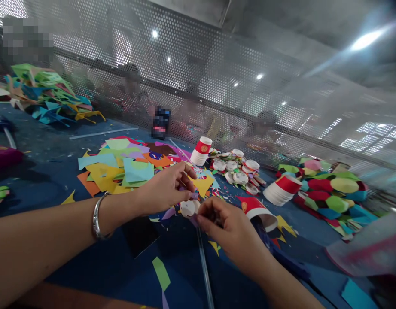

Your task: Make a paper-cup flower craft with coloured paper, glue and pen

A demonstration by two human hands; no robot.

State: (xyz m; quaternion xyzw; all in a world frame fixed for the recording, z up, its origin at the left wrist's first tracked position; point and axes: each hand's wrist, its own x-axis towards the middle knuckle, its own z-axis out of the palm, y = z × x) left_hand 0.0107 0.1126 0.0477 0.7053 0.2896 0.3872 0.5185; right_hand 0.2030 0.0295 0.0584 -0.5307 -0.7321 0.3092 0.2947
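Observation:
Between my two hands is a small white paper disc [187, 208], like a cut-off cup bottom, with bits of purple paper around its edge. My left hand [172, 186], with a silver bangle at the wrist, reaches over from the left; its thumb and fingers pinch a small purple paper piece [194, 195] at the disc's top. Thumb and forefinger of my right hand [228, 221] close on the disc's right edge; the exact contact is partly hidden. Beside that hand a red and white paper cup [260, 213] lies on its side, a dark blue corded tool [265, 236] at its mouth.
Coloured paper pieces [104, 174] are heaped at left. Behind my hands stand stacked paper cups [202, 150] and a pile of white-disc pieces [232, 165]. More cups [281, 189] and colourful paper shapes [333, 189] lie right. A clear stick [204, 266] lies in front; a perforated screen [185, 64] rises behind.

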